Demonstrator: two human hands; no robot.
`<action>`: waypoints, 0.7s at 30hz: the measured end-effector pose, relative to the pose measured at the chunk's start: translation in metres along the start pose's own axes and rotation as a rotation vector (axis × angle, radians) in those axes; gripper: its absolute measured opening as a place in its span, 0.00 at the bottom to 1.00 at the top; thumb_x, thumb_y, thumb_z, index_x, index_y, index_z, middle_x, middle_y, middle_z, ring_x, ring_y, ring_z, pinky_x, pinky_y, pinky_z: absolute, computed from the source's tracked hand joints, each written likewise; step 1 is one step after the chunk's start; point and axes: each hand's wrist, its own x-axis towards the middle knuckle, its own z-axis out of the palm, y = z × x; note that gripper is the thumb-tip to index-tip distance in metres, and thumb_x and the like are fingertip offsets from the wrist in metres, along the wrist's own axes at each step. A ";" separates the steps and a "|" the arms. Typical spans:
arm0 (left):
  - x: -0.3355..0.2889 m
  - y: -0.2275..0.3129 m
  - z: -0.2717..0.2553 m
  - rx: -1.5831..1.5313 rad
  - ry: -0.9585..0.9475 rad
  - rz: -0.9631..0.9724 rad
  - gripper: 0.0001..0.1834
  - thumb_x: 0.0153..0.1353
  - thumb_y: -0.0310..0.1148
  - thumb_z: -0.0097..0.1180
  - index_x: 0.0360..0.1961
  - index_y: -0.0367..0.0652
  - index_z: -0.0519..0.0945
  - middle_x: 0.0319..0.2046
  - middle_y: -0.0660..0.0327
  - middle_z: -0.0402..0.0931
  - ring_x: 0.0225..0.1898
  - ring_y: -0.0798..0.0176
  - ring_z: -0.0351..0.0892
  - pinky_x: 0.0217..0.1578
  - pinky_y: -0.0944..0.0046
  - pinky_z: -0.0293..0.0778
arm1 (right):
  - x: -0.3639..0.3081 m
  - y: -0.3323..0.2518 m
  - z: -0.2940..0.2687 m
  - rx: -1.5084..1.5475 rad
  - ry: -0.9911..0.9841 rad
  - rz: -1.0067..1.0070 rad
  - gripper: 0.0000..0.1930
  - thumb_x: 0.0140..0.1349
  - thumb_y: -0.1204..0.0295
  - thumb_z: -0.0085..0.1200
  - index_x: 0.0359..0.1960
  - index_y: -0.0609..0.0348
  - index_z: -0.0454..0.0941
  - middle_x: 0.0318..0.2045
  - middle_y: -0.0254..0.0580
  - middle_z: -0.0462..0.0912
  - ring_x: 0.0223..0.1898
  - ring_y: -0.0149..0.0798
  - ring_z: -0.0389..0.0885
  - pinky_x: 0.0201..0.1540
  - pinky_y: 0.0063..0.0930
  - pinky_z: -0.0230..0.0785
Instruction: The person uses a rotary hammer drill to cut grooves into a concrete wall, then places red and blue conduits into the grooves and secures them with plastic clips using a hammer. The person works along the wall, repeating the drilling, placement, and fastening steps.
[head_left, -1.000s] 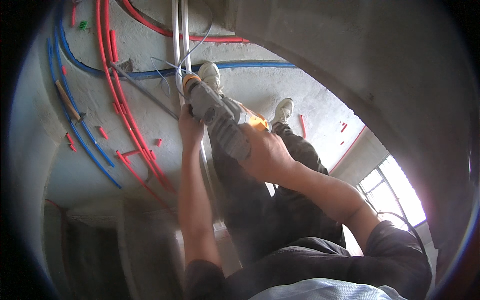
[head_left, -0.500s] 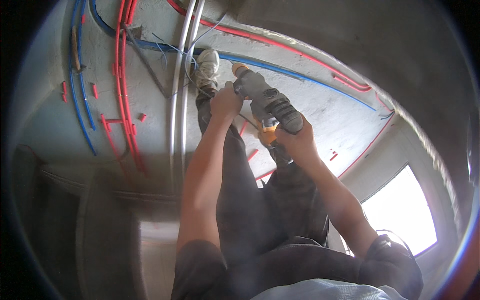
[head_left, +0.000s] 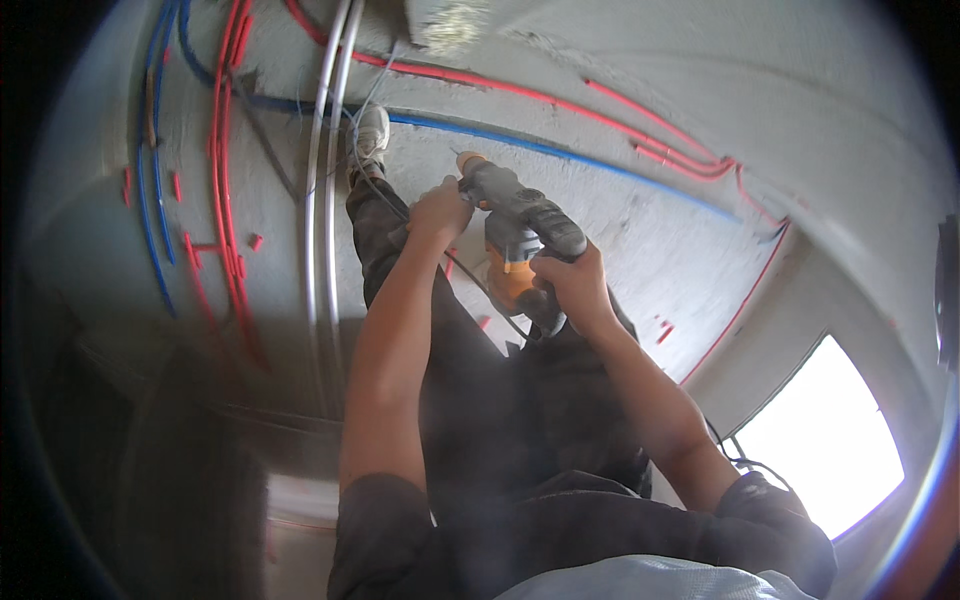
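I hold a grey and orange rotary hammer drill [head_left: 512, 235] across the front of my body, its nose pointing up and to the left in view. My left hand [head_left: 442, 208] is closed round the side handle near the chuck, and that handle is mostly hidden. Farther back, my right hand [head_left: 578, 285] is wrapped round the rear grip. A short, thin bit [head_left: 456, 153] shows beyond the orange collar, and its tip is apart from the floor and pipes as far as I can tell. A dark cable [head_left: 490, 293] runs beside the drill.
Two white pipes [head_left: 333, 200], red conduits [head_left: 222, 160] and blue conduits [head_left: 158, 180] run along the concrete floor [head_left: 560, 195]. My shoe [head_left: 372, 132] stands beside the white pipes. Several short red pieces lie about. A bright window opening [head_left: 820, 440] is at the right.
The view has shifted, so the white pipes and my shoe appear farther left. The drill sits slightly lower and left in view, still in both hands. More wall shows at the upper right.
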 end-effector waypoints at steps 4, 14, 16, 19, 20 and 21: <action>0.010 0.002 0.020 0.152 0.001 0.071 0.28 0.72 0.54 0.55 0.58 0.40 0.78 0.55 0.38 0.84 0.61 0.33 0.82 0.60 0.38 0.75 | 0.003 0.026 -0.009 -0.045 0.113 0.029 0.23 0.57 0.72 0.62 0.54 0.69 0.77 0.36 0.49 0.88 0.38 0.38 0.89 0.43 0.36 0.80; 0.041 -0.015 -0.002 0.326 -0.213 0.192 0.27 0.73 0.46 0.57 0.56 0.29 0.77 0.51 0.29 0.82 0.58 0.26 0.80 0.57 0.39 0.74 | 0.001 0.016 -0.023 -0.015 0.130 0.232 0.23 0.62 0.66 0.63 0.57 0.63 0.77 0.48 0.65 0.88 0.53 0.65 0.86 0.57 0.54 0.77; 0.046 -0.008 -0.019 0.302 -0.251 0.113 0.27 0.71 0.45 0.60 0.55 0.27 0.78 0.50 0.30 0.83 0.56 0.26 0.81 0.55 0.40 0.75 | -0.001 0.000 -0.020 0.059 0.099 0.294 0.23 0.65 0.61 0.61 0.57 0.62 0.78 0.50 0.63 0.88 0.55 0.64 0.86 0.57 0.54 0.77; 0.055 0.015 -0.059 0.385 -0.276 0.176 0.29 0.67 0.48 0.64 0.53 0.29 0.78 0.43 0.41 0.84 0.47 0.45 0.84 0.51 0.49 0.76 | -0.002 -0.027 -0.011 0.134 0.128 0.311 0.26 0.67 0.56 0.60 0.59 0.61 0.77 0.53 0.63 0.87 0.57 0.64 0.85 0.59 0.55 0.76; 0.061 0.029 -0.072 0.380 -0.308 0.236 0.29 0.67 0.47 0.64 0.53 0.29 0.78 0.44 0.41 0.84 0.47 0.46 0.84 0.51 0.49 0.76 | -0.001 -0.036 -0.007 0.178 0.164 0.302 0.23 0.65 0.59 0.59 0.57 0.61 0.77 0.52 0.62 0.87 0.55 0.65 0.86 0.58 0.56 0.77; 0.062 0.039 -0.090 0.412 -0.347 0.227 0.28 0.67 0.46 0.64 0.54 0.29 0.78 0.44 0.41 0.84 0.47 0.46 0.84 0.51 0.49 0.76 | 0.000 -0.046 -0.001 0.227 0.202 0.298 0.21 0.63 0.63 0.58 0.55 0.61 0.77 0.50 0.62 0.87 0.54 0.65 0.86 0.56 0.57 0.77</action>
